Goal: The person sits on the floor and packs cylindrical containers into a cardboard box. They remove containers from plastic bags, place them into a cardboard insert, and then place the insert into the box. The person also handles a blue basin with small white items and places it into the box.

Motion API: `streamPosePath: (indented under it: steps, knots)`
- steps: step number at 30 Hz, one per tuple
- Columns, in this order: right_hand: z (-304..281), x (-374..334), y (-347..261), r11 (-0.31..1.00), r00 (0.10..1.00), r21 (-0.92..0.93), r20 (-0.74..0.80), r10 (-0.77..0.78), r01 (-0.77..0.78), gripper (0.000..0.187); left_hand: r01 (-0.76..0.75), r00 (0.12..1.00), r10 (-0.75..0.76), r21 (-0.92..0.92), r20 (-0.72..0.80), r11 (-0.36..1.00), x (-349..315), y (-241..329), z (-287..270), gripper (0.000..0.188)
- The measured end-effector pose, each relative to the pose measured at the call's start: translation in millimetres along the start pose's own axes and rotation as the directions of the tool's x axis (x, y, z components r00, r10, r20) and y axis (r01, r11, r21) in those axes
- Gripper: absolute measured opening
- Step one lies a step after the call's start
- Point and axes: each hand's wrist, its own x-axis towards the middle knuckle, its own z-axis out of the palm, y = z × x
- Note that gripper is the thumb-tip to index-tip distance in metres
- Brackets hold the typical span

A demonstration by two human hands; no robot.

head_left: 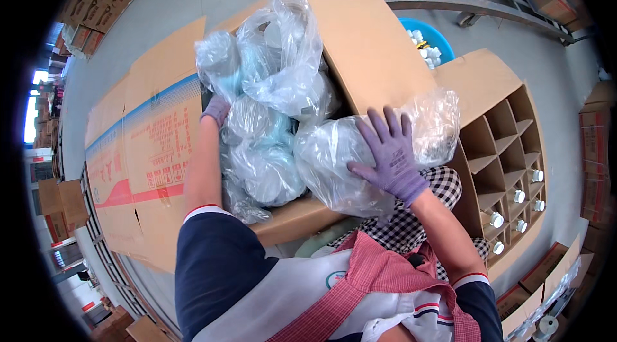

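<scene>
**Two gloved hands in a carton of bagged bottles**

The right hand (391,156), in a purple glove, lies flat with fingers spread on a clear plastic bag (347,162) resting on the rim of the big open cardboard carton (154,143). The left hand (216,109) reaches deeper in, closed on another bag (222,62). The hands stay well apart. To the right stands a divided box (508,149) with white-capped bottles (496,219); behind it, a blue tub (430,34).
</scene>
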Motion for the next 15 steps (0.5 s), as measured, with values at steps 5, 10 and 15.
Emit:
streamPosePath:
  steps: [5, 10, 15]
  knots:
    - [27, -13, 16, 0.996, 0.974, 0.016, 0.21, 0.086, -0.091, 0.075, -0.149, 0.792, -0.372, -0.745, -0.484, 0.65, -44, 84, -157, 0.03]
    - [18, -7, 11, 0.962, 0.992, 0.264, 0.125, 0.031, -0.063, 0.079, -0.608, 0.735, 0.623, 0.149, -0.268, 0.78, -78, 211, -190, 0.026]
    - [3, 52, 2, 0.93, 0.988, 0.335, -0.071, -0.134, 0.15, 0.067, -0.781, 0.087, 0.962, -0.582, 0.258, 0.226, -140, 230, -287, 0.032]
